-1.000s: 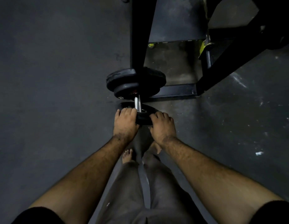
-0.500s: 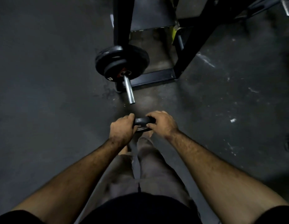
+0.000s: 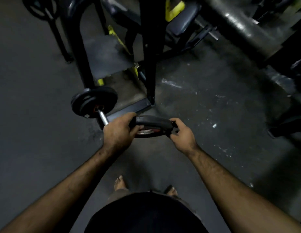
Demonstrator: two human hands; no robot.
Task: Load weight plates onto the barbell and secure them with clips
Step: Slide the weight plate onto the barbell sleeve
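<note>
Both hands, the left hand [image 3: 118, 130] and right hand [image 3: 181, 135], are closed on opposite edges of a loose weight plate [image 3: 153, 126] held nearly flat, just right of the bare barbell sleeve [image 3: 102, 117], which points toward the nearer left hand.

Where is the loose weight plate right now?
Centre of the head view, the weight plate is held between left hand and right hand, just right of the barbell sleeve.
</note>
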